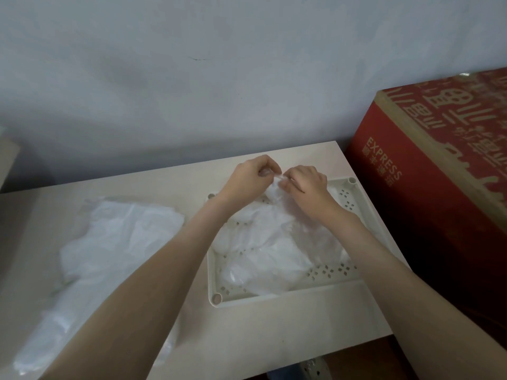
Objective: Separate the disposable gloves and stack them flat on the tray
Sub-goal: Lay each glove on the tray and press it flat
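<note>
My left hand (pixel 251 174) and right hand (pixel 307 185) meet over the far edge of the tray (pixel 288 296), almost knuckle to knuckle. The glove (pixel 275 187) I am working on is bunched right between them. Its loose end hangs toward me onto the stacked gloves (pixel 269 242), which lie in the tray below my wrists and cover most of its perforated floor.

The tray sits on the right half of the table (pixel 274 330), with its right rim close to the table's right edge. A bare strip of tabletop lies between its near rim and the front edge. A tall red box (pixel 439 174) stands just past the right edge, and the wall (pixel 219 78) rises behind the far edge. On the left, partly under my left forearm, the loose pile of gloves (pixel 109 242) spreads toward the front-left corner, with bare tabletop behind it.

Both hands have their fingers curled in, thumb against fingertips. Each pinches the crumpled end of the same thin glove, and neither touches the tray itself.
</note>
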A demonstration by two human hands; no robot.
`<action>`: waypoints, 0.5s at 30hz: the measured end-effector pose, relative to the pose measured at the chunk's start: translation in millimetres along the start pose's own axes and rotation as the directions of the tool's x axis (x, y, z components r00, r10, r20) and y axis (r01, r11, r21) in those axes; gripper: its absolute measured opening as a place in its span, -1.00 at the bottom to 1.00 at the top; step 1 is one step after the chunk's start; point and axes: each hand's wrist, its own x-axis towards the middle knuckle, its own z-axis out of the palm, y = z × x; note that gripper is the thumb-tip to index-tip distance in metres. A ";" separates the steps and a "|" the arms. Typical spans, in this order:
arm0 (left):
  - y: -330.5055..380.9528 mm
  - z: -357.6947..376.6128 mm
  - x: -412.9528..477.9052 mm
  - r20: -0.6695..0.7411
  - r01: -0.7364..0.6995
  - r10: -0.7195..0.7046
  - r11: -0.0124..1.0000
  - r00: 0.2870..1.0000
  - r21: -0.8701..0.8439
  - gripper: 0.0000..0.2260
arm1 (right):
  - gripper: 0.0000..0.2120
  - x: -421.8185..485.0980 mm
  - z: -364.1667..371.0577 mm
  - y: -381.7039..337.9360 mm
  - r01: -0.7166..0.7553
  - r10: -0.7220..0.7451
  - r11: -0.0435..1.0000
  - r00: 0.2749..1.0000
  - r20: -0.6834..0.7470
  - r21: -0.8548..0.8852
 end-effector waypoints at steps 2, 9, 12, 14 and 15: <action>-1.1 1.9 -1.0 -0.022 -0.034 0.035 0.998 0.999 0.045 -0.75 | -0.55 -2.5 -0.2 -1.8 -0.006 0.006 1.000 1.000 -0.002 -0.030; -3.1 35.2 -45.4 -0.277 -0.312 0.513 0.784 0.812 0.537 -0.69 | -0.61 -35.3 0.4 -6.1 0.136 -0.168 0.981 0.951 -0.260 -0.137; -12.3 46.3 -69.6 -0.086 -0.433 0.575 0.698 0.814 0.570 -0.77 | -0.69 -48.2 -1.5 -8.5 0.180 -0.214 0.969 0.953 -0.214 -0.169; -23.9 51.7 -73.6 0.008 -0.410 0.513 0.677 0.859 0.611 -0.75 | -0.61 -54.2 -0.8 -8.1 0.159 -0.183 0.964 0.978 -0.098 -0.213; -29.9 53.6 -73.6 0.054 -0.373 0.451 0.659 0.891 0.653 -0.66 | -0.54 -57.4 0.1 -6.7 0.148 -0.164 0.954 0.986 -0.040 -0.260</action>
